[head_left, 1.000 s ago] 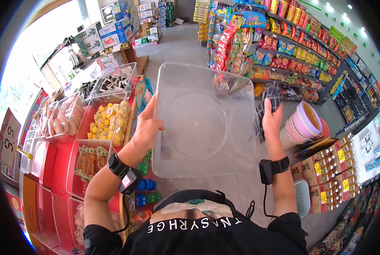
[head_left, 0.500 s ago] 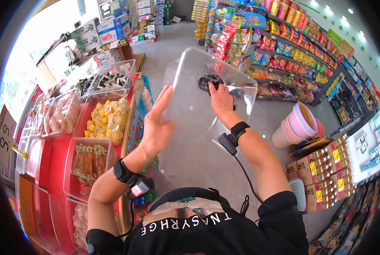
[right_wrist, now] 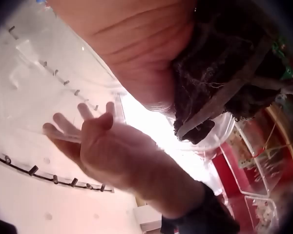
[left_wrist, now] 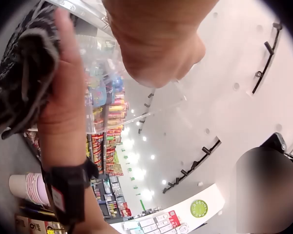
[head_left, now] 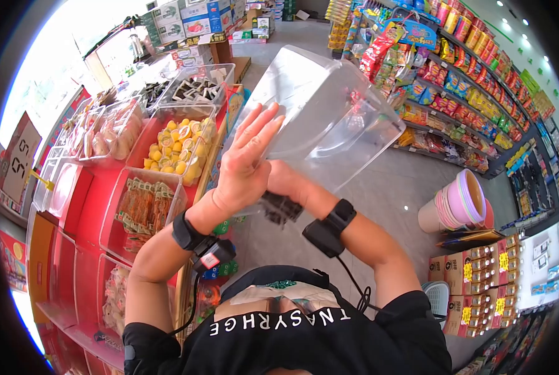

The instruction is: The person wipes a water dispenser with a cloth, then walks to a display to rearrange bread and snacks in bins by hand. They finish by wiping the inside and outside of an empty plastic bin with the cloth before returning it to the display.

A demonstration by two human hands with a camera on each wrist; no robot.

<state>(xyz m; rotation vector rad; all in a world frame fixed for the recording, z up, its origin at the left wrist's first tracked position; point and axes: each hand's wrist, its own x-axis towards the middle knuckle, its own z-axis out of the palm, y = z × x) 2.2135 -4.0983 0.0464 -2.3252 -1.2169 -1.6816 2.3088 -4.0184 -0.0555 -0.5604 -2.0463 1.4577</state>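
A clear plastic bin (head_left: 298, 81) is tilted in front of the body in the head view. My left hand (head_left: 245, 165) lies along its near left side with fingers straight. Close beside the left palm, my right hand (head_left: 285, 179) grips a dark patterned cloth (head_left: 282, 207), which hangs below the fingers. In the left wrist view the bunched cloth (left_wrist: 24, 73) shows grey stripes against the right thumb. The right wrist view has the left hand (right_wrist: 122, 151) with its fingers extended, and the frayed cloth (right_wrist: 219, 73) under the right palm.
On the left stands a red display with clear bins of yellow cups (head_left: 179, 147) and packed snacks (head_left: 145, 206). Snack shelves (head_left: 460, 94) curve along the right. Stacked pink and purple buckets (head_left: 457, 200) and cartons with bottles (head_left: 473, 281) are on the right floor.
The bin has turned and tilted, its near end lifting away. The right hand with the cloth went from outside the bin, across it, to beside the left hand, whose fingers have straightened.
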